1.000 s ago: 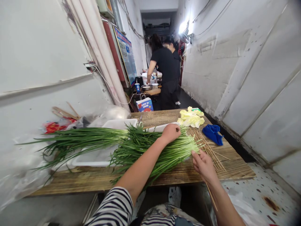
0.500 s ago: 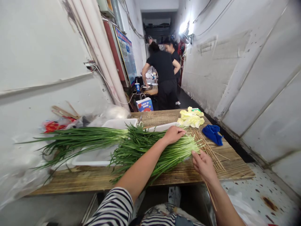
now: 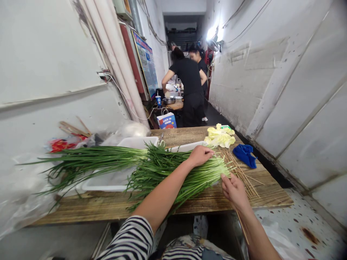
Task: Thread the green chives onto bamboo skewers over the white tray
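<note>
A wide pile of garlic chives [image 3: 173, 169] lies across the near middle of the wooden table, its pale stem ends pointing right. My left hand [image 3: 201, 156] rests over the stems at the far side, thumb and fingers closed on chives. My right hand [image 3: 235, 189] is closed at the near stem ends, its fingertips touching them. A thin bamboo skewer [image 3: 242, 226] sticks out below that hand, toward my forearm; its upper end is hidden. Several loose skewers [image 3: 241, 169] lie just right of the stems. Another bunch of chives [image 3: 94, 157] lies to the left, over a white tray [image 3: 105, 185].
Yellowish cabbage leaves [image 3: 220, 136] and a blue cloth [image 3: 244, 155] lie at the table's right side. Plastic bags [image 3: 29, 191] crowd the left end. Beyond the table stand a paper bag [image 3: 166, 120] and two people in black, one beside a metal bowl [image 3: 169, 100].
My hands and the chives have hardly moved. In the background, the nearer person's hand has come up out of the metal bowl.
</note>
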Demonstrator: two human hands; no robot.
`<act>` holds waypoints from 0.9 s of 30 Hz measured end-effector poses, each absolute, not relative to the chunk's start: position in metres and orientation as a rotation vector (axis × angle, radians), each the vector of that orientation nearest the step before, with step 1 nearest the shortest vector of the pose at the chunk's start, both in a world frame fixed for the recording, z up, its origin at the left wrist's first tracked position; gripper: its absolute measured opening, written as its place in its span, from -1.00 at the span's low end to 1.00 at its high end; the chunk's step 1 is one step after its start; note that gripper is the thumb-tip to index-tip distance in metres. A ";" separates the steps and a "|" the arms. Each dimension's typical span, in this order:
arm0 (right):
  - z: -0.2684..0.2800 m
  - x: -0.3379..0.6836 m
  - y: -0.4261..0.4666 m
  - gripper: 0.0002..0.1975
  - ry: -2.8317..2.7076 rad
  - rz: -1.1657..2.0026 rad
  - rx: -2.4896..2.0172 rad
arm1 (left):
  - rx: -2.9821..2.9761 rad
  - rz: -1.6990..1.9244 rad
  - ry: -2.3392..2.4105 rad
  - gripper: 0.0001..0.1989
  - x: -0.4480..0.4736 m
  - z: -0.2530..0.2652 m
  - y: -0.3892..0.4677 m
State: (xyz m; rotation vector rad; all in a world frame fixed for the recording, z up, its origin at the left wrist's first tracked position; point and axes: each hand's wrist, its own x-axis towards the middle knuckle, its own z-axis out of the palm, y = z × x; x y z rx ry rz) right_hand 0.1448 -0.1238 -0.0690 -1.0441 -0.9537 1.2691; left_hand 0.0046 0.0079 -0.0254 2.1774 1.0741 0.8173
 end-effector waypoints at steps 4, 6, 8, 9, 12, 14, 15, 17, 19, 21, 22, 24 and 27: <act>-0.068 0.145 -0.125 -0.61 -0.951 1.269 -1.044 | 2.159 0.802 1.091 -0.71 0.005 -0.022 0.007; -0.068 0.145 -0.125 -0.61 -0.952 1.269 -1.044 | 2.156 0.801 1.091 -0.71 0.004 -0.022 0.007; -0.068 0.144 -0.126 -0.60 -0.952 1.273 -1.046 | 2.151 0.803 1.092 -0.70 0.004 -0.023 0.007; -0.068 0.144 -0.126 -0.60 -0.951 1.273 -1.046 | 2.149 0.803 1.093 -0.70 0.004 -0.023 0.008; -0.068 0.144 -0.126 -0.60 -0.943 1.273 -1.042 | 2.152 0.807 1.094 -0.71 0.004 -0.024 0.008; -0.068 0.144 -0.125 -0.60 -0.937 1.280 -1.037 | 2.156 0.805 1.096 -0.71 0.004 -0.024 0.008; -0.068 0.144 -0.125 -0.60 -0.933 1.284 -1.035 | 2.157 0.803 1.099 -0.71 0.004 -0.024 0.008; -0.068 0.144 -0.125 -0.60 -0.927 1.285 -1.034 | 2.158 0.795 1.107 -0.71 0.004 -0.023 0.008; -0.068 0.144 -0.125 -0.60 -0.925 1.280 -1.035 | 2.155 0.792 1.115 -0.72 0.004 -0.023 0.008; -0.069 0.144 -0.125 -0.60 -0.927 1.275 -1.036 | 2.151 0.793 1.118 -0.71 0.004 -0.022 0.007; -0.069 0.143 -0.125 -0.60 -0.929 1.272 -1.036 | 2.150 0.793 1.119 -0.71 0.004 -0.021 0.006; -0.069 0.143 -0.125 -0.60 -0.930 1.268 -1.039 | 2.151 0.793 1.119 -0.71 0.004 -0.020 0.006; -0.069 0.143 -0.125 -0.59 -0.928 1.270 -1.042 | 2.150 0.790 1.125 -0.72 0.003 -0.019 0.004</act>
